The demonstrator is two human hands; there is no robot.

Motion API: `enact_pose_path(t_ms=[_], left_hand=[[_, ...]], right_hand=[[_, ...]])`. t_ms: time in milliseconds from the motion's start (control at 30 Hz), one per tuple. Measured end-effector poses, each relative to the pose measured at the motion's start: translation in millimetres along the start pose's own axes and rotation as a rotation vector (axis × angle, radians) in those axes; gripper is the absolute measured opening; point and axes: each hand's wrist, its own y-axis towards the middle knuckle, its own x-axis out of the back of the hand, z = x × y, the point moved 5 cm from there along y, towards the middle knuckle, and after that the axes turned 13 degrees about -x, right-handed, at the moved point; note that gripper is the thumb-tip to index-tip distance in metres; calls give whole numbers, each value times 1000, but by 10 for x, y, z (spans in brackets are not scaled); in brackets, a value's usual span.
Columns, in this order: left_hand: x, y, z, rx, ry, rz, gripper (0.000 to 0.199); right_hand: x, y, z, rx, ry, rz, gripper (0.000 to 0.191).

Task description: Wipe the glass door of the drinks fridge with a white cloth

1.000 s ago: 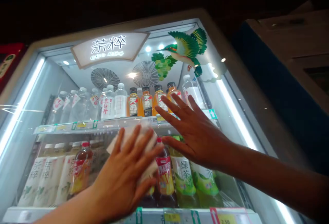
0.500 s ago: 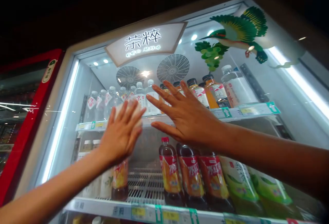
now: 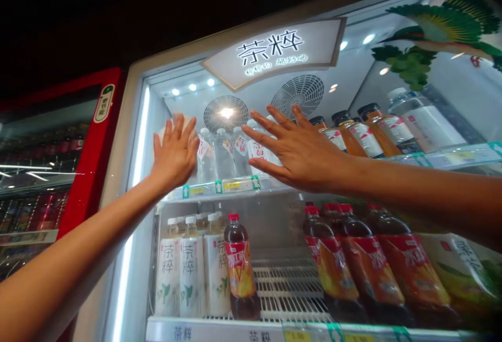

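My left hand (image 3: 174,156) presses a white cloth (image 3: 180,117) to the glass door (image 3: 280,211) of a lit drinks cooler, near the door's left side. Most of the cloth is hidden behind the fingers and palm, with a bit showing above the fingertips. To the right, my right hand (image 3: 292,148) is spread wide, palm toward the glass, holding nothing; it seems to rest on the door. Behind the glass, clear bottles (image 3: 239,148) stand on the upper shelf between my hands.
A fan-shaped sign (image 3: 274,52) and a bird decoration (image 3: 447,20) are at the top. Red-capped tea bottles (image 3: 241,263) and white-labelled bottles (image 3: 191,269) stand on the lower shelf. A red-framed cooler (image 3: 84,174) is at the left.
My left hand has slid left and up across the glass with the cloth. My right hand stays spread, farther right along the door. The view has shifted left.
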Motion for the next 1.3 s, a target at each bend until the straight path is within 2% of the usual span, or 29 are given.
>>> enact_pose_path(t_ms=[33, 100, 167, 233, 267, 300, 400, 433, 467, 533, 600, 633, 667, 700, 733, 767, 867, 900, 933, 967, 1000, 1067, 1100, 1133, 1233, 1300], left_hand=[[10, 0, 55, 26, -9, -23, 60], [-28, -255, -53, -68, -15, -58, 59], [-95, -657, -300, -312, 2, -53, 58], [-122, -854, -399, -480, 8, 3, 59], [-99, -790, -334, -465, 7, 26, 57], [-59, -624, -199, -380, 2, 47, 56], [105, 25, 286, 26, -13, 24, 60], [137, 137, 343, 96, -18, -5, 61], [140, 148, 320, 121, -25, -31, 61], [60, -119, 34, 8, -37, -59, 59], [-66, -605, -458, -291, -11, -79, 56], [-136, -827, -700, -455, 14, -49, 59], [-199, -977, -908, -618, 29, 9, 61], [-240, -1014, -1048, -727, 23, 71, 62], [-249, -914, -1110, -750, 9, 117, 61], [-237, -694, -1110, -698, -10, 144, 60], [-157, 230, -935, -226, -39, 120, 59], [-141, 458, -932, -93, -38, 85, 59], [-147, 611, -1005, -44, -39, 60, 60], [-176, 694, -1137, -55, -48, 44, 60], [-220, 722, -1318, -132, -63, 40, 60], [-323, 713, -1699, -365, -94, 78, 59], [-355, 736, -1829, -435, -102, 101, 59], [-365, 810, -1893, -435, -100, 120, 59], [-279, 1221, -1830, -118, -67, 86, 61], [-247, 1374, -1878, 11, -51, 57, 63]], right_hand=[[-14, 28, 39, -11, -17, 14, 76], [-51, 30, 96, -19, -38, 22, 78], [-86, -5, 115, -20, -43, -2, 80], [-112, -36, 106, -15, -36, -37, 79], [-124, -44, 99, -13, -32, -48, 79], [-133, -48, 95, -11, -30, -54, 79], [-138, -53, 113, -14, -36, -54, 79], [-131, -60, 126, -19, -42, -53, 78], [-119, -69, 138, -25, -47, -53, 77], [-80, -88, 139, -28, -52, -41, 75], [-28, -83, 84, 3, -47, 9, 72], [6, -61, 20, 18, -45, 39, 70], [43, -25, -74, 20, -45, 68, 69], [85, 25, -199, 3, -46, 90, 68], [129, 83, -349, -35, -49, 101, 69], [174, 143, -514, -89, -53, 101, 71], [279, 244, -969, -214, -58, 100, 77], [305, 241, -1085, -223, -59, 104, 77], [327, 221, -1182, -215, -60, 112, 77], [350, 189, -1266, -194, -61, 119, 77], [374, 150, -1344, -169, -65, 122, 77], [424, 79, -1495, -125, -83, 121, 74], [448, 54, -1570, -113, -93, 118, 73], [468, 38, -1643, -107, -100, 115, 72], [483, 11, -1803, -87, -90, 113, 69], [461, -27, -1861, -66, -62, 102, 70]])
